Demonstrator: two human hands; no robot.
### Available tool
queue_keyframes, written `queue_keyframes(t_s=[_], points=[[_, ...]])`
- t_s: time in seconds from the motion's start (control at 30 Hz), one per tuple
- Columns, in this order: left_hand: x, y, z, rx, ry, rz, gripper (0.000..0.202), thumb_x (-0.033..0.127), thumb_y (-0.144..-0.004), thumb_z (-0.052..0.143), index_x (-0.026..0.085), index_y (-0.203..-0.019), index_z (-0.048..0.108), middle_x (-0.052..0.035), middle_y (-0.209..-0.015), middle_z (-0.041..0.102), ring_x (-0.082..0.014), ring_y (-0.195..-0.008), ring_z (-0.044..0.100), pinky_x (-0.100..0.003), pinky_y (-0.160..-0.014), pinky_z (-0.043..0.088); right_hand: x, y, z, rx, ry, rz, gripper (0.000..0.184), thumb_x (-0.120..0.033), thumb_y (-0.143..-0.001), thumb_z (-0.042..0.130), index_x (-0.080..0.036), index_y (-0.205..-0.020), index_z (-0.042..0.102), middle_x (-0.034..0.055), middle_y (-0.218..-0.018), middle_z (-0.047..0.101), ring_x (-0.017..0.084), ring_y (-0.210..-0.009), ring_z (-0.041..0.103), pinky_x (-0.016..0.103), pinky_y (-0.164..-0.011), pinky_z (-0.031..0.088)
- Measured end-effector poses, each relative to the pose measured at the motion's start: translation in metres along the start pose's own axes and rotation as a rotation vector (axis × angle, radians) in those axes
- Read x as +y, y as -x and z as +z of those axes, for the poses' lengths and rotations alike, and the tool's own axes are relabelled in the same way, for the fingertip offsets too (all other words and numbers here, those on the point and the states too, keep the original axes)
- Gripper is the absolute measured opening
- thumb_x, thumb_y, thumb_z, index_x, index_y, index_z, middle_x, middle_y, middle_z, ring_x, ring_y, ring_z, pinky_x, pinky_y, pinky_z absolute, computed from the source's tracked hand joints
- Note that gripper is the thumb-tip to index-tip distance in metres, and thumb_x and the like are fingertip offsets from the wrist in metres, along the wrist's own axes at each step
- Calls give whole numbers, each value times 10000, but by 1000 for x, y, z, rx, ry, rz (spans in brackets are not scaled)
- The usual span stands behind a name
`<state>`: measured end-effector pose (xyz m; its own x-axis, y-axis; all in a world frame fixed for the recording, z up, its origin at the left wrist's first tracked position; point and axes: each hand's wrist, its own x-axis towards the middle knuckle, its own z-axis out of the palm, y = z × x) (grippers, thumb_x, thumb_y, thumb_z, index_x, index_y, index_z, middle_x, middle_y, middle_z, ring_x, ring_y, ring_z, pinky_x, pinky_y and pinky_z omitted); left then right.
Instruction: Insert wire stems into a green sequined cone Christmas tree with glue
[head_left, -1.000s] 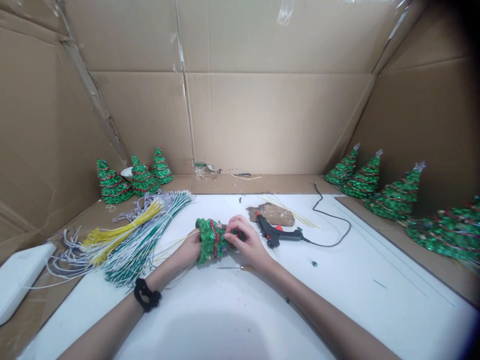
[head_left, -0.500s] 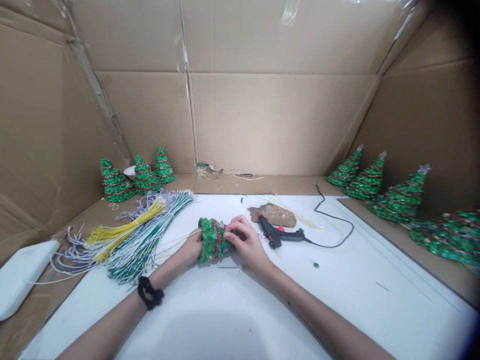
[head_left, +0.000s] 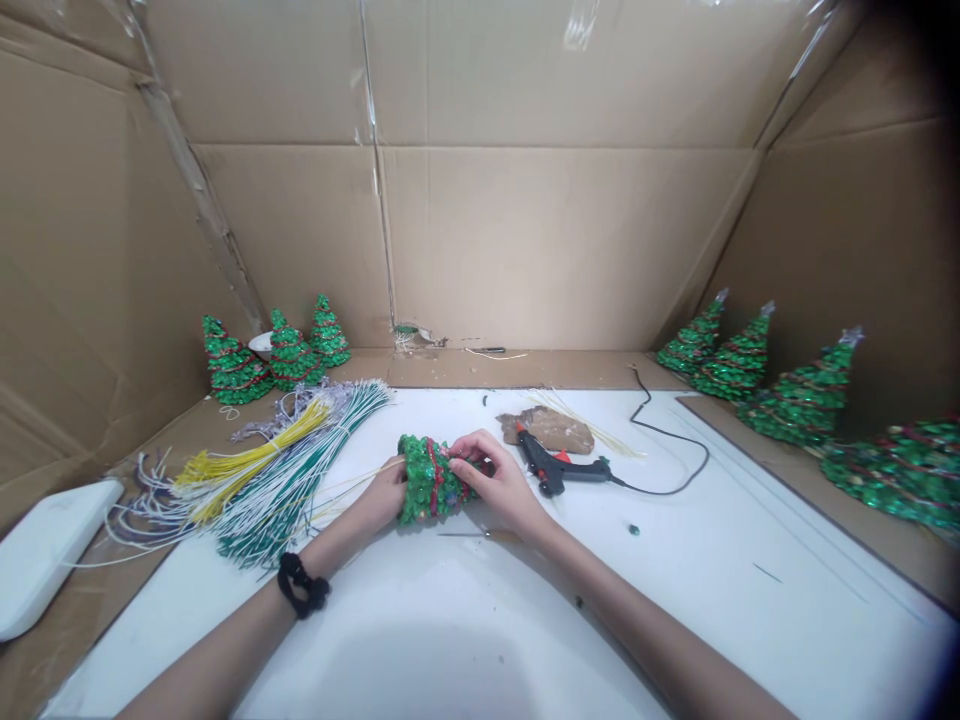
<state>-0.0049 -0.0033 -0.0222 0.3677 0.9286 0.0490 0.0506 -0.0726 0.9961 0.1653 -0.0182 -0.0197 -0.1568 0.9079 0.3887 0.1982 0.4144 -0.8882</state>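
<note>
A small green beaded Christmas tree (head_left: 424,482) with a red garland lies on its side between my hands, its base toward the left. My left hand (head_left: 388,492) grips it at the base, the fingers partly hidden inside or behind it. Thin pale wires (head_left: 341,487) run out past that hand. My right hand (head_left: 491,475) is closed at the tree's upper side, thumb and index finger pinched at the garland; what they pinch is too small to make out. Below the right wrist lies a thin pointed tool (head_left: 463,534), partly covered by the hand.
A black glue gun (head_left: 559,470) rests by a brown glue-stained piece (head_left: 555,430), its cord (head_left: 686,475) trailing right. Bundles of green-white wires (head_left: 300,480) and yellow wires (head_left: 255,460) lie left. Finished trees (head_left: 806,395) stand right, others (head_left: 234,365) back left. A white box (head_left: 56,550) sits far left.
My right hand has shifted slightly at the tree, uncovering more of the pointed tool beneath the wrist. My left hand keeps its hold on the tree.
</note>
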Motion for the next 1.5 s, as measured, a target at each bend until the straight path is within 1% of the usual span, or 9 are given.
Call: queue_keyframes(t_s=[0.13, 0.3, 0.47, 0.63, 0.9, 0.97, 1.13, 1.33, 1.5], points=[[-2, 0, 0, -22, 18, -10, 240, 297, -657, 639, 124, -813, 699, -25, -577, 645, -126, -468, 520, -229, -469, 430, -1, -1, -1, -32, 2, 2, 101, -311, -817, 588, -214, -832, 613, 23, -856, 539, 173, -804, 508, 301, -725, 404], [-4, -1, -2, -20, 22, 5, 242, 291, -673, 627, 118, -824, 701, -16, -558, 630, -115, -435, 501, -217, -428, 407, -1, -2, -2, -64, -33, 7, 146, -323, -825, 580, -202, -744, 585, 16, -818, 504, 173, -809, 503, 294, -716, 396], [-3, -1, -4, -47, -21, 50, 177, 263, -684, 630, 117, -758, 697, -19, -584, 641, -128, -504, 534, -221, -488, 433, -2, -2, -3, -81, -34, 6, 151, -323, -826, 582, -197, -742, 579, 20, -830, 508, 174, -816, 501, 292, -708, 389], [1, 1, -2, -55, 12, -4, 165, 259, -682, 623, 109, -718, 680, -10, -536, 607, -124, -497, 520, -215, -480, 416, -3, -1, -2, -71, -22, 7, 158, -338, -829, 574, -201, -749, 580, 20, -824, 499, 176, -821, 498, 290, -706, 393], [4, -2, -7, -175, 30, -34, 203, 262, -694, 641, 109, -820, 684, -8, -566, 606, -118, -516, 523, -221, -523, 435, -2, -2, -4, -91, -25, 16, 153, -333, -823, 579, -204, -742, 571, 19, -832, 504, 176, -820, 501, 296, -717, 391], [6, -1, -6, -167, 33, -45, 211, 267, -686, 651, 107, -820, 684, -11, -571, 613, -121, -519, 527, -228, -535, 442, -2, -2, -3, -85, -22, 18, 152, -331, -818, 586, -203, -737, 569, 18, -828, 505, 174, -811, 500, 294, -714, 390], [9, 0, -1, -63, 33, -44, 248, 305, -655, 678, 116, -815, 694, -28, -638, 656, -146, -579, 552, -250, -572, 462, -1, -1, 0, -48, -20, 31, 171, -346, -813, 588, -203, -723, 559, 17, -818, 505, 169, -771, 491, 291, -701, 384], [2, -3, 0, -48, 82, -69, 319, 340, -642, 690, 101, -853, 701, -45, -636, 669, -163, -584, 571, -267, -579, 464, 0, -2, 0, -44, -18, 47, 183, -364, -804, 600, -206, -720, 561, 10, -811, 514, 167, -759, 498, 291, -700, 391], [-5, -7, -3, -33, 64, -65, 303, 362, -649, 667, 106, -806, 704, -40, -621, 666, -159, -555, 564, -255, -540, 449, 2, -4, 0, -47, -21, 68, 197, -381, -796, 610, -202, -722, 575, 10, -806, 522, 163, -747, 501, 287, -686, 396]])
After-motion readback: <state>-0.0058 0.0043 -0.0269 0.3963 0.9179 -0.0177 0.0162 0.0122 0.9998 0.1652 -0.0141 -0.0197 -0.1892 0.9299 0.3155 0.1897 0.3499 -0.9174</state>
